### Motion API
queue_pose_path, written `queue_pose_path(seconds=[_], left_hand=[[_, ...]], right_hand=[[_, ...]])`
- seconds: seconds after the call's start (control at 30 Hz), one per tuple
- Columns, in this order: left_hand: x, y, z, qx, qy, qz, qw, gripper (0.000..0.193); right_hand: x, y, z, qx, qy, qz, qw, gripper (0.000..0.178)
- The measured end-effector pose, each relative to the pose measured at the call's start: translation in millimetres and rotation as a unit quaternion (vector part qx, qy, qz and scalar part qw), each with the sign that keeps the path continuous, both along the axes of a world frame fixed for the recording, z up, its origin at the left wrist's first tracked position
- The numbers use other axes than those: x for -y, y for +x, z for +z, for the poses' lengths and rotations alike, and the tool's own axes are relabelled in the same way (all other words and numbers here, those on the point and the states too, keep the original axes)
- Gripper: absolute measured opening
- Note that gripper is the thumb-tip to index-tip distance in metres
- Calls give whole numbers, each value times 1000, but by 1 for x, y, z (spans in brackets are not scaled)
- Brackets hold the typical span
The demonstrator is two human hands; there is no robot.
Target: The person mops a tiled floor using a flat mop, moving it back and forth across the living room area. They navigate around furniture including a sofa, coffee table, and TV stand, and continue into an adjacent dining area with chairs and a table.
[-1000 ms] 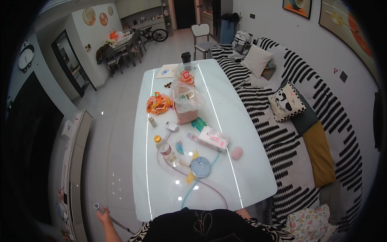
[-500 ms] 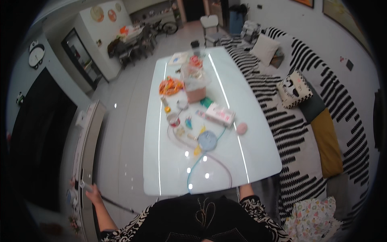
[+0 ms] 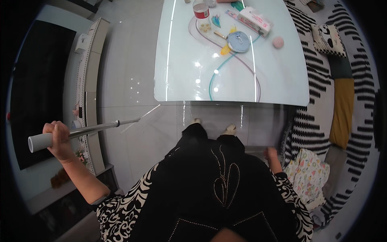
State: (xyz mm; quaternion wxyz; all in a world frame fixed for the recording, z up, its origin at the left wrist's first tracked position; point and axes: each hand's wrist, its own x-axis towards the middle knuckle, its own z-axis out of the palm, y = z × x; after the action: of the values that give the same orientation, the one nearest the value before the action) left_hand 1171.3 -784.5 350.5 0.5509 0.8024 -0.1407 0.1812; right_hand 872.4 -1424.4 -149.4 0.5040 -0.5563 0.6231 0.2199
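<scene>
Silver pole [image 3: 96, 128] slants above the tiled floor [image 3: 125, 72], at the person's left and near the white table [image 3: 185, 80]; its white handle [image 3: 40, 142] is clamped in the left hand [image 3: 59, 139], and I cannot tell whether the right hand [image 3: 271, 155] is closed.

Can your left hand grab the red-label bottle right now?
Probably not: the left hand is wrapped around a long pole, and the bottle stands well back on the table.

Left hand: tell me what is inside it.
The left hand is closed around a pole, white at its left end. The pole shows on both sides of the grip; the stretch within is covered.
</scene>
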Motion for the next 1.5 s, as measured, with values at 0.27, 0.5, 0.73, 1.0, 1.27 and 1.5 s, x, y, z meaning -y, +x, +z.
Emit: queue_pose_path(seconds=[0.27,0.5,0.73,1.0,1.27,1.5], left_hand=[[-70,27,-14,37,-41,-93,994,23],[-176,38,-36,56,-168,-194,965,27],[-175,43,-30,73,-259,-305,914,28],[-108,1,-32,39,-294,-332,896,35],[-43,-8,-48,-70,-148,-500,850,36],[25,-6,-130,-180,-148,-600,765,33]], right_hand=[[-99,-21,37,62,-52,-78,994,17],[-369,143,90,286,-143,251,914,30],[-591,262,223,488,-155,510,691,53],[-599,241,206,433,-298,315,790,32],[-498,192,162,345,-441,154,814,22],[-372,137,99,247,-455,202,831,12]])
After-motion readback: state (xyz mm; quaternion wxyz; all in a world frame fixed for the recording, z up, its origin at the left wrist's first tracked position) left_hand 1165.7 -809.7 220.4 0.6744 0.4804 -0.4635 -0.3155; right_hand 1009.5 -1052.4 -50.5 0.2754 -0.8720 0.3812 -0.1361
